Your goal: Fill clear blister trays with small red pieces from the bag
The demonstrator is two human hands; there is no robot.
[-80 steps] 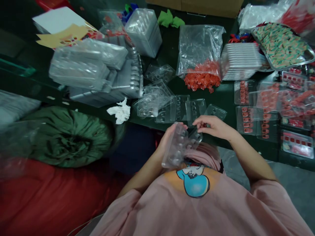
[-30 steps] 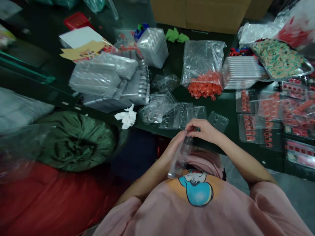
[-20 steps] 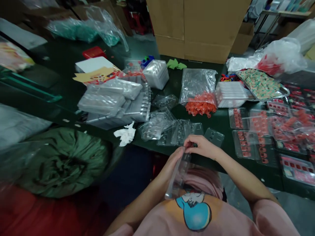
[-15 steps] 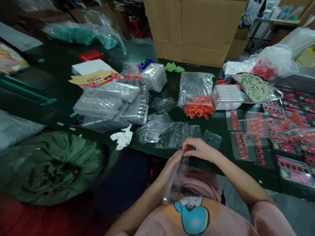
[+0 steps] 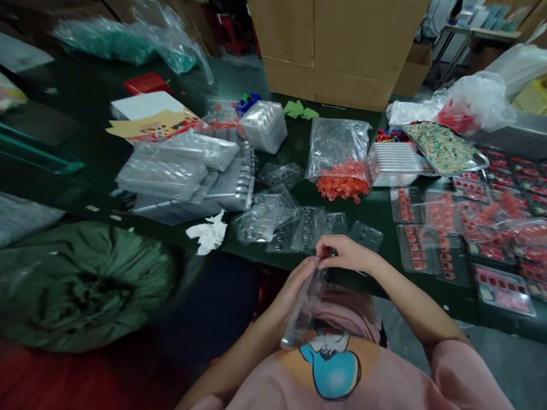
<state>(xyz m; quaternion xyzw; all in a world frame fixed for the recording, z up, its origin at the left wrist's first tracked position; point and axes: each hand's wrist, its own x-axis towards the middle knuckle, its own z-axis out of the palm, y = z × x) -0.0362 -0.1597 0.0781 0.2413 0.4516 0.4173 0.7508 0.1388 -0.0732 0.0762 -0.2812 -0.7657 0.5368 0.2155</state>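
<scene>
A stack of clear plastic blister trays [image 5: 302,310] is held upright over my lap, near the table's front edge. My left hand [image 5: 294,285] wraps round its left side. At the stack's top end, my right hand [image 5: 346,253] has its fingers bent and pinched at the edge; what lies between the fingertips is too small to make out. Just beyond my hands, several loose clear trays [image 5: 310,228] lie on the dark green table. Behind them, small orange-red plastic pieces [image 5: 344,182] spill from a clear bag [image 5: 337,142].
Stacked clear packs [image 5: 166,171] and a crumpled white tissue [image 5: 208,233] are at left. Trays filled with red pieces [image 5: 414,247] cover the right side, below a metal tray of small green pieces [image 5: 444,149]. A cardboard box [image 5: 337,54] stands behind. A green sack [image 5: 89,285] sits lower left.
The view has shifted slightly, so the table's contents appear a little higher and further left. Both hands stay on the clear trays in nearly the same pose.
</scene>
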